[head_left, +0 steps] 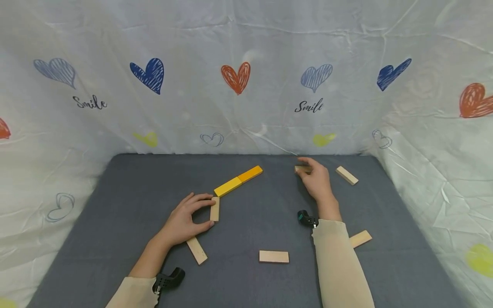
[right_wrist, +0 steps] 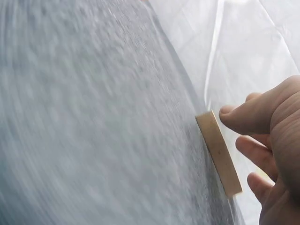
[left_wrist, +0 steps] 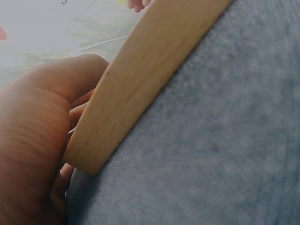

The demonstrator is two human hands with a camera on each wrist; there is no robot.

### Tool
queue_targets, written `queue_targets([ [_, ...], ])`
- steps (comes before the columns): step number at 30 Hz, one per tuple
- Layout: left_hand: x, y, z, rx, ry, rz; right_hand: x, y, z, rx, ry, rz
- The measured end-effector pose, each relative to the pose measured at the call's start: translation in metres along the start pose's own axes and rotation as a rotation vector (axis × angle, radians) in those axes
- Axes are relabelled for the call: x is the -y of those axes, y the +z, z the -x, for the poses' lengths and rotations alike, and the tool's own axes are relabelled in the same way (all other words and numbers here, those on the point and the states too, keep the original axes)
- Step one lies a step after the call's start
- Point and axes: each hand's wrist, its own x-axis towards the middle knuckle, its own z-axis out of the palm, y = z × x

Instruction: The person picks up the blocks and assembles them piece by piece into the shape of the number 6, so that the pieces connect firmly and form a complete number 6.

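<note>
Left hand holds a plain block at the end of a yellow-and-orange row

From where I stand, a plain wooden block (head_left: pixel 215 210) lies on the table, its far end right by the lower end of a yellow block (head_left: pixel 228 186). The left hand (head_left: pixel 185 218) pinches it end to end, thumb at the near end and a finger at the far one, the other fingers stretched out past it. An orange block (head_left: pixel 250 173) meets the yellow one end to end, the pair slanting up and away to the right.

Over near the back edge, the right hand (head_left: pixel 316 179) is partly open about a second wooden block (head_left: pixel 303 169), thumb and fingers curved and apart; I can't say for sure whether any fingertip touches it.

To the right of that hand lies a slanted block (head_left: pixel 347 175). Another, the half-hidden block (head_left: pixel 361 238), pokes out from behind the right sleeve (head_left: pixel 340 261). A block in front (head_left: pixel 274 256) lies crosswise between the forearms, and a tilted block (head_left: pixel 197 251) shows from beneath the left hand.

All of them are on a dark grey table (head_left: pixel 239 226). Behind it hangs a white curtain (head_left: pixel 269 38) printed with hearts and the word "Smile".
</note>
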Motion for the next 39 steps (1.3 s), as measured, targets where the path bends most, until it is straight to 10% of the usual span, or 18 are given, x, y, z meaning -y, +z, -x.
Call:
queue_targets([
  [39,0.002,0.001,-0.001,0.003,-0.002,0.025,-0.012,-0.014,0.006,0.026,0.091,0.014],
])
